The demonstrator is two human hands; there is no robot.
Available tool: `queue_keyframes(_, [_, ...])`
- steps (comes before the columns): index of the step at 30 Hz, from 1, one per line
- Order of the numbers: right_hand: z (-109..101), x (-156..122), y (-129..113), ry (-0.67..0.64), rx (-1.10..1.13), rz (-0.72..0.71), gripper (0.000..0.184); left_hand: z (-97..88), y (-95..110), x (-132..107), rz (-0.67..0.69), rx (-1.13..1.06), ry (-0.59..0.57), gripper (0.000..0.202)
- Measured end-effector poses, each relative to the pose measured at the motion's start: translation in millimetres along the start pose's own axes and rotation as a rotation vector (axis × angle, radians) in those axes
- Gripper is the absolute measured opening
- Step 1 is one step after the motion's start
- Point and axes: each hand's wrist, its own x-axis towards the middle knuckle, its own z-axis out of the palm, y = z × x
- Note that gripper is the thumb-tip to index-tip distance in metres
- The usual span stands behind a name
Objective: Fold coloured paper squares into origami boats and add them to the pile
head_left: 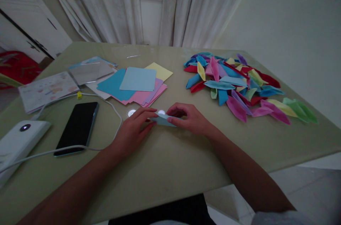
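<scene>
A small folded piece of light blue paper (163, 120) lies on the greenish table (170, 168) in front of me. My left hand (134, 129) presses on its left end with the fingers together. My right hand (188, 118) pinches its right end, fingers curled over it. Behind the hands lies a stack of flat coloured paper squares (138, 83), blue, pink and yellow. A heap of several folded paper pieces (234, 83) in many colours is spread at the right of the table.
A black phone (77, 127) lies at the left with a white cable (106, 102) curving past it. A white device (18, 143) sits at the far left edge. Printed sheets (48, 90) lie behind the phone. White curtains (186, 5) hang beyond the table.
</scene>
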Motion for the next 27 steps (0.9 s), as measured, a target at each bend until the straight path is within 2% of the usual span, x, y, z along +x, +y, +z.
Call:
queue_keyframes(5, [0.5, -0.1, -0.3, 0.014, -0.036, 0.003, 0.025, 0.4, 0.0, 0.5, 0.052, 0.034, 0.0, 0.03])
queue_keyframes(11, [0.2, -0.7, 0.4, 0.014, -0.047, -0.011, 0.025, 0.6, -2.2, -1.4, 0.062, 0.052, 0.004, 0.02])
queue_keyframes(19, [-2.4, -0.4, 0.3, 0.021, -0.105, -0.064, 0.013, -1.3, -1.3, -1.3, 0.06, 0.048, -0.033, 0.024])
queue_keyframes(23, [-2.9, 0.4, 1.8, 0.016, -0.202, -0.099, 0.004, -1.8, -1.2, -0.7, 0.067, 0.043, -0.026, 0.024])
queue_keyframes(27, [-2.7, 0.8, 3.0, 0.057, -0.311, -0.122, 0.007, -3.0, -1.0, -0.5, 0.081, 0.038, -0.05, 0.022])
